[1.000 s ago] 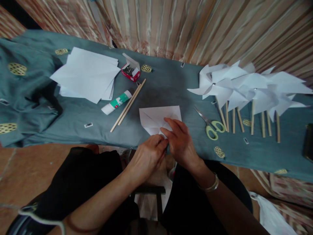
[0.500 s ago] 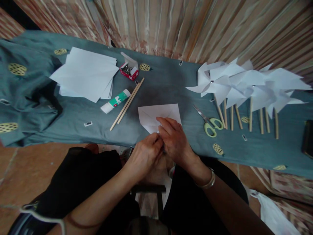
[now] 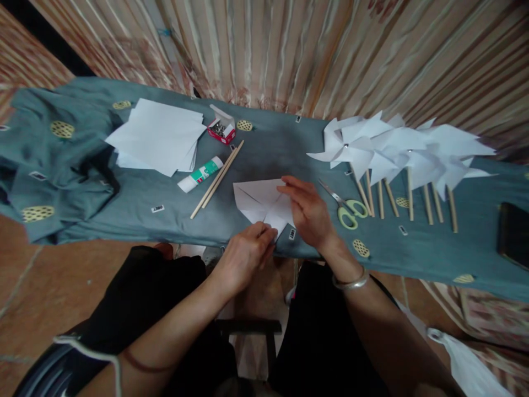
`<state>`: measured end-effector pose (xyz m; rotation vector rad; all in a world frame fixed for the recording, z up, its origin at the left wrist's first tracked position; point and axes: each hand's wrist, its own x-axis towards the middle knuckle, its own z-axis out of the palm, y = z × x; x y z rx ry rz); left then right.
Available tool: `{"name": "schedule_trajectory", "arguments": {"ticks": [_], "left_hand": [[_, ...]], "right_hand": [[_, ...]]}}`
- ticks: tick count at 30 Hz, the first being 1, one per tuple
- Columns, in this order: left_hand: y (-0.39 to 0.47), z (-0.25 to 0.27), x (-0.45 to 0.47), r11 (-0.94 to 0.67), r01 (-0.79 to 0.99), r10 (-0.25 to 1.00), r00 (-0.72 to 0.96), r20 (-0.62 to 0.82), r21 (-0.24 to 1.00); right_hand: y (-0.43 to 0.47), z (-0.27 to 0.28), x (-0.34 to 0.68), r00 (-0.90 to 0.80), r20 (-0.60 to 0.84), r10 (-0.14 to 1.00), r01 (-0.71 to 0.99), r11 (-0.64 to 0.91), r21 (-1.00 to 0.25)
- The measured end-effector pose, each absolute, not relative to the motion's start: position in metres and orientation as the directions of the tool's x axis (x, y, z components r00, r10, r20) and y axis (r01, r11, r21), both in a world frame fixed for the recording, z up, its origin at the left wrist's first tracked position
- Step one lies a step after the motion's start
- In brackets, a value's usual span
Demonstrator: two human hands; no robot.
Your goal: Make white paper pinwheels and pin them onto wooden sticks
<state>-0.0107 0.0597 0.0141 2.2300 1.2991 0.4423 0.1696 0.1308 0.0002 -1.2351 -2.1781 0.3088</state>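
A white paper square with cut slits [image 3: 258, 193] lies at the table's front edge, partly covered by my hands. My left hand [image 3: 248, 251] is closed in a pinch on its near part, at the edge of the cloth. My right hand [image 3: 309, 212] rests against the paper's right side, fingers stretched out over the far right corner; its thumb is hidden. Close by on the right lie scissors with green handles [image 3: 349, 213]. To the left are two wooden sticks [image 3: 219, 179] and a white and green glue stick [image 3: 201, 173].
A stack of white paper [image 3: 159, 135] lies at the left, beside an open red box of small metal pins [image 3: 222, 129]. Several paper pinwheels on sticks [image 3: 392, 146] overlap at the right. A dark phone-like object [image 3: 513, 234] is at the far right of the green cloth [image 3: 281, 146].
My right hand has moved from the paper's middle, beside my left hand, to its right side, and its fingers have straightened. My left hand keeps its pinch. The camera view has shifted slightly.
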Motion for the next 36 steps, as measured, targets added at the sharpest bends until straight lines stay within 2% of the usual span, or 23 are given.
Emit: {"name": "schedule_trajectory", "arguments": {"ticks": [4,8,16,22,26,29,32,34,36], "left_hand": [[0.061,0.016,-0.010,-0.423,0.705,0.870,0.492,0.037,0.569],[0.061,0.019,-0.011,-0.455,0.722,0.861,0.506,0.049,0.521],[0.067,0.019,-0.033,-0.510,0.759,0.859,0.475,0.191,0.405],[0.085,0.020,-0.052,-0.471,0.825,0.874,0.390,0.290,0.311],[0.094,0.022,-0.062,-0.425,0.836,0.897,0.338,0.284,0.349],[0.093,0.022,-0.061,-0.435,0.814,0.881,0.297,0.368,0.385],[0.083,0.021,-0.048,-0.553,0.727,0.810,0.353,0.469,0.408],[0.073,0.018,-0.036,-0.626,0.646,0.775,0.456,0.437,0.436],[0.065,0.015,-0.025,-0.630,0.628,0.777,0.519,0.357,0.457]], "right_hand": [[0.162,-0.007,0.172,-0.332,0.360,0.872,0.765,0.472,-0.438],[0.175,-0.011,0.164,-0.397,0.294,0.869,0.766,0.490,-0.416],[0.167,-0.002,0.177,-0.427,0.348,0.834,0.730,0.546,-0.412],[0.141,0.006,0.195,-0.333,0.316,0.889,0.748,0.453,-0.485],[0.117,0.014,0.202,-0.265,0.193,0.945,0.747,0.327,-0.578],[0.103,0.017,0.205,-0.256,0.095,0.962,0.742,0.258,-0.618],[0.098,0.016,0.206,-0.217,0.194,0.957,0.763,0.290,-0.578],[0.099,0.014,0.205,-0.241,0.291,0.926,0.745,0.369,-0.556],[0.100,0.012,0.203,-0.328,0.322,0.888,0.679,0.459,-0.574]]}}
